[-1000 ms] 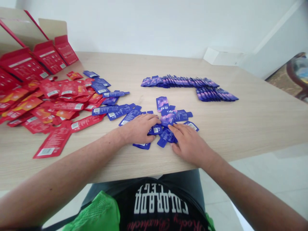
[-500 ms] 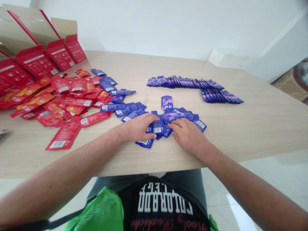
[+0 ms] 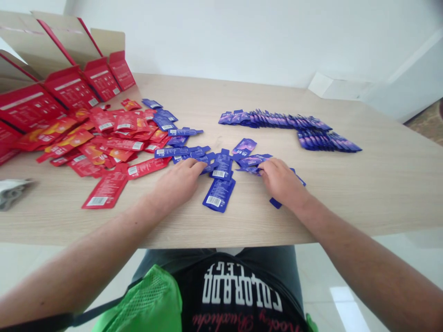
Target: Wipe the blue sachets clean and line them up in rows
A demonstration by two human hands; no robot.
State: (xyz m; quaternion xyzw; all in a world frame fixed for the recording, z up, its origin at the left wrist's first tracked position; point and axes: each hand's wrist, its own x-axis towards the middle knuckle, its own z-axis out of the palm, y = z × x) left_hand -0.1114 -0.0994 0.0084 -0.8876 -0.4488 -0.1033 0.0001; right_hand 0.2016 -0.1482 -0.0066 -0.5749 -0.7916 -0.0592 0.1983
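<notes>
My left hand is closed at the left part of the blue pile, its fingertips on a blue sachet. Between my hands, blue sachets with white barcodes lie overlapping, and another blue sachet lies flat nearer the table edge. On the right, my right hand pinches purple-blue sachets by their right ends. Its palm partly hides more blue sachets beneath. A sachet with its printed front up lies just beyond both hands.
Red and orange sachets are heaped at left, before open red cartons. A long row of overlapping purple sachets and a shorter row lie at back right. A white box stands by the wall.
My hands have moved apart, left hand leftward and right hand rightward. The blue sachets between them have spread out, uncovering the ones in the middle. The view has shifted slightly.
</notes>
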